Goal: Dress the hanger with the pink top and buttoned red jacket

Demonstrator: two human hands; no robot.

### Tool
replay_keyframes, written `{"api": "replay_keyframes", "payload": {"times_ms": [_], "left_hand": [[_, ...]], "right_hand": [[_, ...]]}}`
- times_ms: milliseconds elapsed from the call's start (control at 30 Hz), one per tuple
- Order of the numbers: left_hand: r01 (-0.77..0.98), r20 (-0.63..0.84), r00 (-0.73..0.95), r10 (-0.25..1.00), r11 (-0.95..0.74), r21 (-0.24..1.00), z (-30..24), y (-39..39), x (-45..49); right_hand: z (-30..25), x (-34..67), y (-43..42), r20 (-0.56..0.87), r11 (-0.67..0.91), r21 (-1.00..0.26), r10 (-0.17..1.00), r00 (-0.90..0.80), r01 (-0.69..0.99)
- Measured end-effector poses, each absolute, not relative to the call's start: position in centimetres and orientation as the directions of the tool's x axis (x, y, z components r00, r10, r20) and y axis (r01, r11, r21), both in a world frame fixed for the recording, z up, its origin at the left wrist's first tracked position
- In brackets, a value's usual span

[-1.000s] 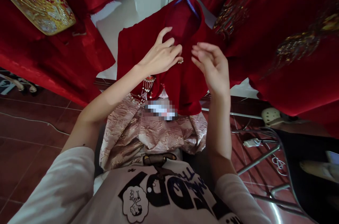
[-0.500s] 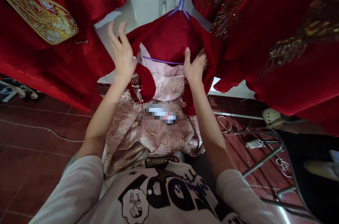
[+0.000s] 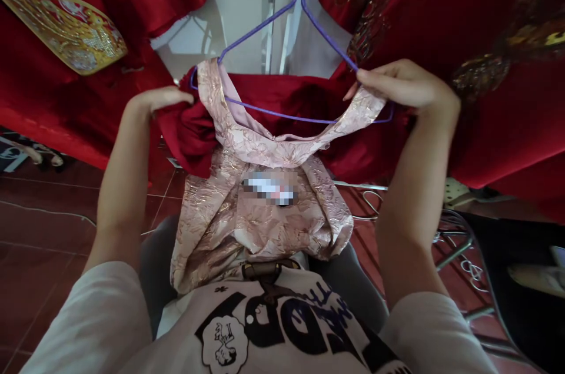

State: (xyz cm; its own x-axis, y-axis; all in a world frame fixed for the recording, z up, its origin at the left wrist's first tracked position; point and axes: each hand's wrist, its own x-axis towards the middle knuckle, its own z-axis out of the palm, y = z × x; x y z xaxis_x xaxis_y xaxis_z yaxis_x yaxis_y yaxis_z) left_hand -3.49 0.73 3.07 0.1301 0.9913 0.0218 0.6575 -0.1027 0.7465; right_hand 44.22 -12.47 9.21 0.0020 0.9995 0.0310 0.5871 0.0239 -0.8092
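Observation:
A pale pink dress (image 3: 282, 153) with a metallic leaf pattern hangs by its shoulder straps on a purple hanger (image 3: 260, 23). Its lower part lies across my lap. Behind the hanger a dark red garment (image 3: 282, 88) is spread, bunched at the left side. At the left, my left hand (image 3: 161, 100) is closed on this red cloth, beside the hanger's end. My right hand (image 3: 401, 85) is closed at the right strap and the hanger's arm, with the thumb in front and fingertips showing behind. A blurred-out patch (image 3: 270, 187) covers something on the dress.
Red embroidered garments (image 3: 145, 3) hang at both sides, one with a gold panel (image 3: 66, 26). A black-seated chair (image 3: 521, 268) with metal legs stands at the right. White cables (image 3: 472, 274) lie on the red tiled floor (image 3: 39, 256).
The red garment has gone from over the hanger to behind it, baring the purple arms and pink straps. My left hand has moved left and closed on cloth; my right hand has moved right.

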Motion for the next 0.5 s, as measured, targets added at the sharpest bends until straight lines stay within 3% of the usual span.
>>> {"api": "replay_keyframes", "payload": {"times_ms": [67,100,133,233,300,500], "left_hand": [[0.708,-0.213,0.293,0.932,-0.061,0.703,2.2,-0.2,-4.0],[0.72,-0.256,0.328,0.909,-0.065,0.691,1.9,-0.5,-4.0],[0.708,-0.208,0.347,0.914,-0.111,0.697,1.7,-0.7,-3.8],[0.554,0.168,0.351,0.921,-0.349,0.756,2.1,-0.5,-2.0],[0.452,0.331,0.338,0.881,-0.46,0.764,2.9,-0.1,-0.1],[0.474,0.398,0.211,0.893,-0.45,0.757,4.6,0.5,4.3]], "right_hand": [[9.2,44.7,-13.0,0.031,0.044,-0.866,0.999,-0.035,0.498],[8.9,44.8,-13.0,0.066,0.068,-0.881,0.998,-0.019,0.468],[8.5,44.8,-12.9,0.111,0.091,-0.887,0.994,0.019,0.452],[7.1,44.2,-12.6,0.217,0.118,-0.89,0.959,0.18,0.44],[6.4,43.7,-12.6,0.258,0.126,-0.893,0.931,0.26,0.432],[5.3,43.4,-12.7,0.359,0.236,-0.898,0.88,0.31,0.372]]}}
